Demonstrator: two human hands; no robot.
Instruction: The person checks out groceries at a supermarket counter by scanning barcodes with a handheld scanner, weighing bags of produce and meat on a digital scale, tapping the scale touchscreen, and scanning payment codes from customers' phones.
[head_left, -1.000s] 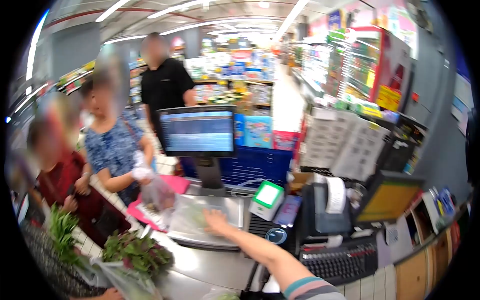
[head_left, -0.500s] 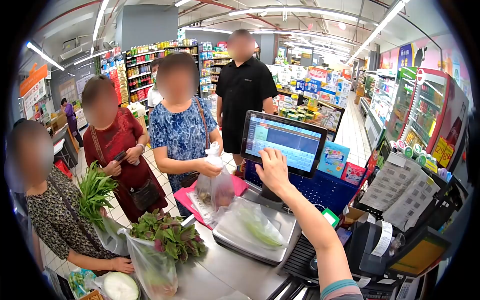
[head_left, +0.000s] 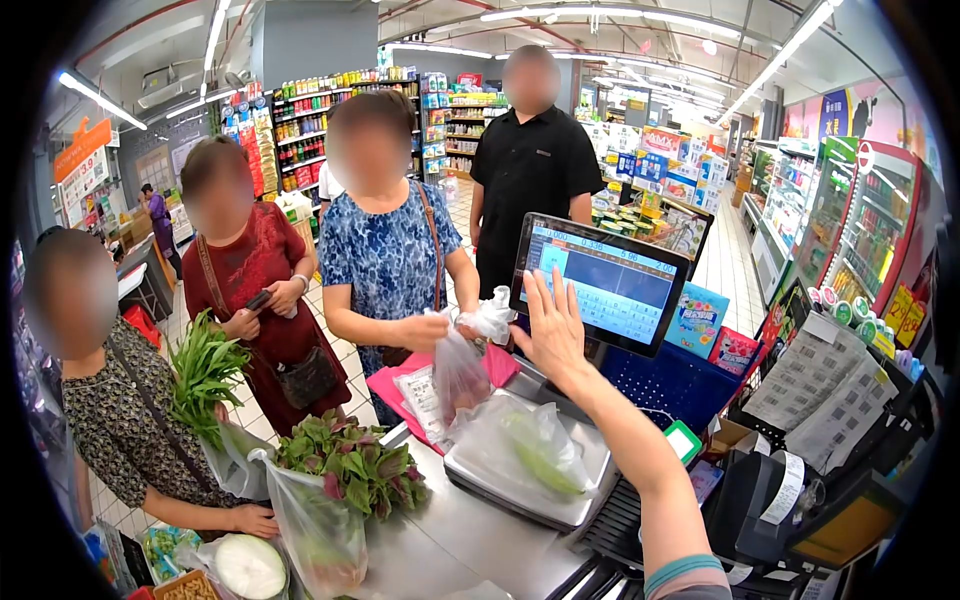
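Note:
My right hand (head_left: 553,328) is raised in front of the left side of a touchscreen (head_left: 603,285), fingers stretched out and holding nothing. I cannot tell whether a fingertip touches the glass. Below it, a clear plastic bag with a long green vegetable (head_left: 545,453) lies on the flat weighing scale (head_left: 590,510). My left hand is out of view. Just beyond the scale, a person in a blue patterned top holds a tied plastic bag (head_left: 462,375) over a pink mat (head_left: 395,385).
A bag of red-green leafy vegetables (head_left: 350,465) stands on the metal counter (head_left: 450,545), with a pale round vegetable (head_left: 250,568) nearby. Several people stand across the counter, one beside long green leaves (head_left: 205,375). A receipt printer (head_left: 745,500) is at my right.
My right hand has drawn slightly back from the screen's keys, its fingers more upright. The person in blue now has both hands at the tied bag. The whole view has shifted a little.

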